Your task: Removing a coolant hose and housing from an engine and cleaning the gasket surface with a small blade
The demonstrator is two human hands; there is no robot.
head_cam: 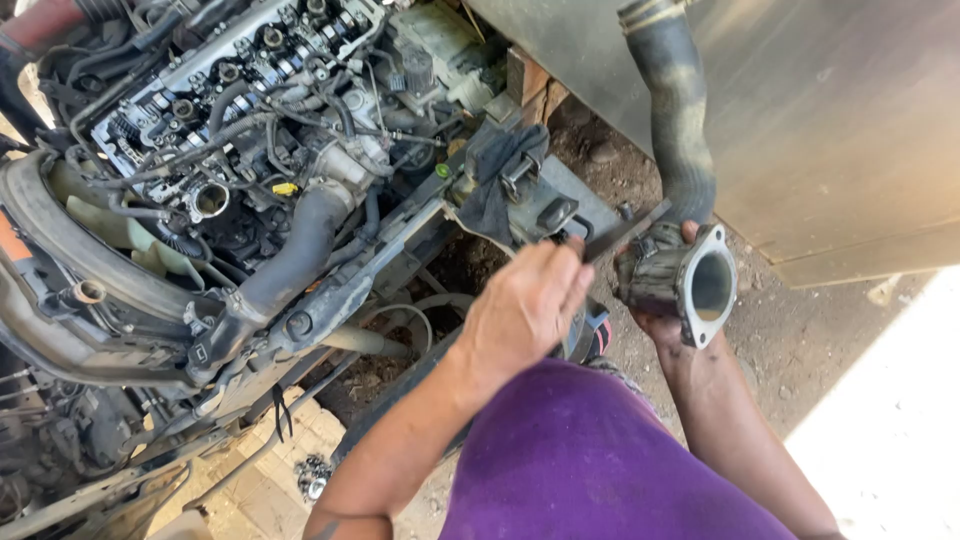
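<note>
Here your right hand (655, 300) grips the hose (675, 120) behind its metal flange (708, 285), at 3 o'clock. Your left hand (525, 305) clenches a flat blade (625, 232) against the collar. Keep the blade shallow, clear of your right thumb; the engine (240, 120) sits at 10 o'clock.

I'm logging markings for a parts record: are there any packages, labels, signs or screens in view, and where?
No packages, signs or screens in view.
Small yellow tag: on the engine, beside a round open port; a little oblong, plain yellow, too small to tell more.
Orange patch: at the left edge on the curved fan shroud; a narrow strip, possibly a sticker.
</note>
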